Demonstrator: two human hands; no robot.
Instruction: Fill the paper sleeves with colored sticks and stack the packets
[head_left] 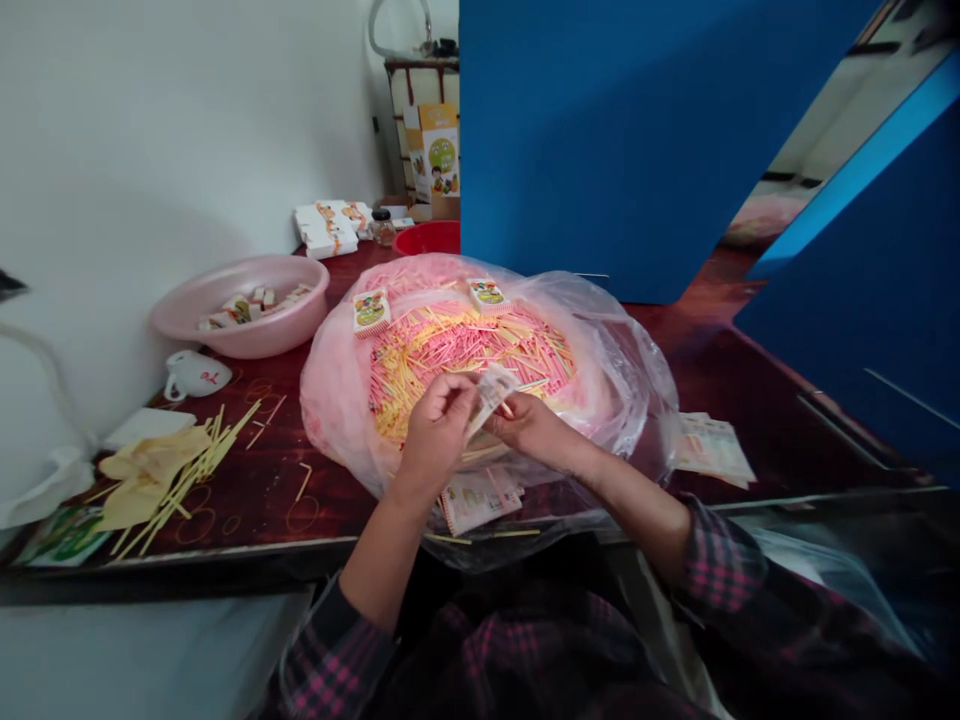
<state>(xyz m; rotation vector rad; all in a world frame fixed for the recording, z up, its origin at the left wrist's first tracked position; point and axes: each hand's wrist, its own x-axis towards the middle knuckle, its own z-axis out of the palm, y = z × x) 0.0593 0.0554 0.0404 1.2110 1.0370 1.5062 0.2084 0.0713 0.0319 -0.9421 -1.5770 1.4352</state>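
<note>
At the far left, a pink plastic basin (240, 335) sat on the dark red tabletop (757, 390), holding a few small printed boxes, with a white mug (196, 375) just below it. Nearer the table's front edge, a loose bundle of yellow sticks (191, 480) lay across crumpled yellow paper (146, 475). Behind the basin were a stack of printed white boxes (326, 228), a small glass jar (382, 228) and the rim of a red bowl (427, 238). In the middle, a clear plastic bag (637, 370) spread around a heap of thin pink and yellow sticks (472, 350), with 2 printed packets lying on top. The person's left hand (439, 425) was raised over the heap, its wrist bent and fingers curled, grasping a small printed paper packet (491, 395). The right hand (532, 425) reached in from the other side, back upward, its fingers pinching the same packet, which was held tilted between the 2 hands above the heap. Plaid sleeves (720, 560) covered the arms above the bare forearms. Another packet (480, 498) lay just below the hands, and a stack of printed sheets (712, 450) lay on the tabletop to the right, near a tall blue panel (637, 130).
</note>
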